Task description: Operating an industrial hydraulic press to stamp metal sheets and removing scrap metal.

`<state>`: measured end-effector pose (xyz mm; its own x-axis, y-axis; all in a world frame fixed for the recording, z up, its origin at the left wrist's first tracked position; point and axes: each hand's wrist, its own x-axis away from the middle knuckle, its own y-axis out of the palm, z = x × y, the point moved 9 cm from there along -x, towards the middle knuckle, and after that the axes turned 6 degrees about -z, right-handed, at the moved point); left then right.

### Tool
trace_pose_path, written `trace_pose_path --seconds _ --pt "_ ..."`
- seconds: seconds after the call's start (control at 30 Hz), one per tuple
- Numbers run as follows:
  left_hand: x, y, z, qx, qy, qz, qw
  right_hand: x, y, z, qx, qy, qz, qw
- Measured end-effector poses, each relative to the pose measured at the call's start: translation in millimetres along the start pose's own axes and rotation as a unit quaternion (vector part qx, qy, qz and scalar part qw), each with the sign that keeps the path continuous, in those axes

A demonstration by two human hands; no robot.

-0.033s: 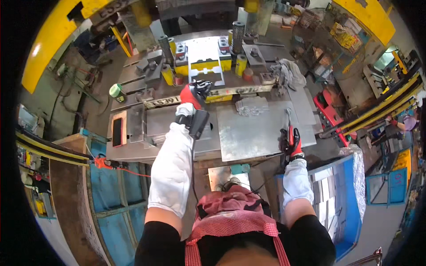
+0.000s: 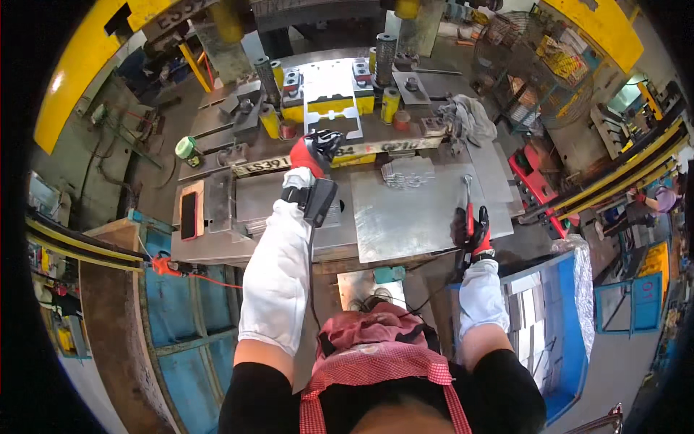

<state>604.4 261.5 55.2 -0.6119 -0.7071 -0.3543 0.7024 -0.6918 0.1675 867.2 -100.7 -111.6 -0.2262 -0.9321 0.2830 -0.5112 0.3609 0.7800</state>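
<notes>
My left hand point(image 2: 316, 150), in a red and black glove, is at the front edge of the press die, by the near left corner of a cut sheet-metal part point(image 2: 331, 119). Its fingers are curled; whatever they hold is hidden. The bright part lies flat on the yellow die block point(image 2: 293, 113). My right hand point(image 2: 479, 233), gloved alike, is closed around a red-handled tool point(image 2: 468, 192) with a slim silver end. That tool extends over the right side of a large flat metal sheet point(image 2: 394, 224). Small metal pieces point(image 2: 407, 173) are piled on the sheet's far edge.
Dark guide posts point(image 2: 385, 61) and yellow cylinders point(image 2: 390, 105) flank the die. A grey rag point(image 2: 470, 119) lies at right, a phone point(image 2: 189, 215) at left. Below right stands a blue bin point(image 2: 567, 304) with metal pieces; yellow-striped bars point(image 2: 614, 173) reach in from the right.
</notes>
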Motion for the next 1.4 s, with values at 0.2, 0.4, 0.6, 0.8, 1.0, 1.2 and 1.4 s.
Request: trace_pose_path --seconds 0.2,0.4,0.6,0.8,1.0,1.2,1.4 --pt "-1 14 -12 0.275 -0.117 0.035 0.954 -1 -10 -13 0.225 -0.046 0.082 0.970" --pt "5 1 -18 0.323 -0.088 0.036 0.941 42 31 -27 0.379 0.006 0.050 0.924" --pt "2 -14 -27 0.234 -0.089 0.038 0.968 73 -87 47 0.324 -0.015 0.014 0.946" --pt "5 2 -18 0.241 -0.101 0.071 0.963 96 -11 10 0.616 -0.096 0.036 0.781" --pt "-4 3 -7 0.442 0.036 -0.070 0.894 66 -80 32 0.456 -0.043 0.135 0.879" --pt "13 -5 -24 0.283 -0.059 0.105 0.951 98 26 -2 0.306 0.056 0.241 0.919" --pt "52 15 -11 0.402 -0.112 0.114 0.902 49 172 -40 0.250 -0.065 -0.043 0.965"
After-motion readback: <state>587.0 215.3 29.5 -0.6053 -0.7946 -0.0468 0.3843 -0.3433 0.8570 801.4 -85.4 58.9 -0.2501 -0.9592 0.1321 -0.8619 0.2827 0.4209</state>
